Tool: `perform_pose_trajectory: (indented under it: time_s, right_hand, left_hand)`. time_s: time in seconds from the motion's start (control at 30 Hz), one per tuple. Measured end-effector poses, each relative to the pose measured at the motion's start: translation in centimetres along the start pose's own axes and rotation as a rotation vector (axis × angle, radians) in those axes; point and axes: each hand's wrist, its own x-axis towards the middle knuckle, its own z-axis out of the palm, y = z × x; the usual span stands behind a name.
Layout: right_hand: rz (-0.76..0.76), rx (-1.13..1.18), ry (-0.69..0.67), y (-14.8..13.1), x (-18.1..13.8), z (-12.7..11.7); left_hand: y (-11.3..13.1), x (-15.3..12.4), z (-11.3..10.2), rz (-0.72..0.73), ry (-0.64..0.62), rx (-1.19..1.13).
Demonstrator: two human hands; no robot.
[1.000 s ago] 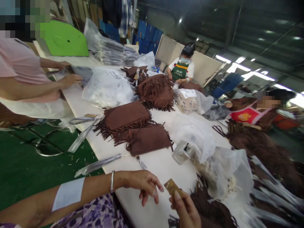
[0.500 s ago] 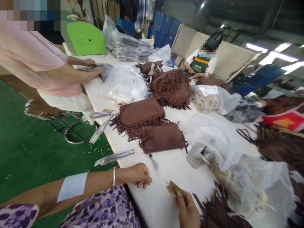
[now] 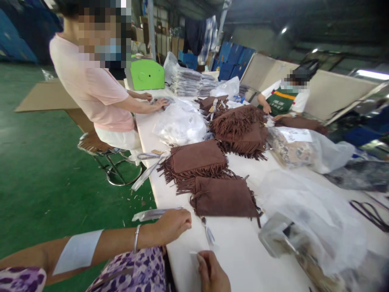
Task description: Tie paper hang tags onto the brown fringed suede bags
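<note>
My left hand (image 3: 174,225) is curled closed over the near left edge of the white table (image 3: 240,247); anything inside its fingers is hidden. Lower down, my right hand (image 3: 212,273) has thumb and fingers pressed together, with a small pale bit at their tips, too blurred to name. Just beyond lies a brown fringed bag (image 3: 226,196), flat on the table, a plastic-wrapped strap end (image 3: 208,233) hanging from its near side. Another wrapped strap (image 3: 148,215) sticks out past the table edge behind my left hand. A second fringed bag (image 3: 199,156) lies behind the first.
Piled fringed bags (image 3: 240,125) and a white plastic bag (image 3: 182,123) sit farther up the table. Clear plastic bags (image 3: 313,215) cover the right side. One person in pink (image 3: 91,93) stands at the left; another in a green apron (image 3: 281,101) works at the far side.
The view has swung left. My hands have come nearer each other. The brown card tag that was in my right hand, and the string stretched to my left hand, no longer show.
</note>
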Motion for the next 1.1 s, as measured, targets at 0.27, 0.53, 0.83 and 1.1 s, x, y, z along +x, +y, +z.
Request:
perform_pose_trajectory:
  time_s: [0.27,0.53,0.83,1.1]
  right_hand:
    - [-0.005,-0.031,0.108,-3.5,3.3,-0.9]
    - [0.074,0.055,0.021,-5.8,5.3,-0.3]
    - [-0.352,-0.251,-0.026,-6.7,6.8,1.9]
    - [-0.685,-0.560,0.094,-7.1,6.7,1.9]
  left_hand:
    - [-1.5,3.2,-0.1,0.137,0.180,0.593]
    - [-2.9,0.1,-0.4,0.051,0.077,0.184]
    - [-4.9,-0.4,-1.0,-0.211,-0.039,-0.419]
    - [-5.5,-1.4,-0.1,-0.175,-0.039,-0.566]
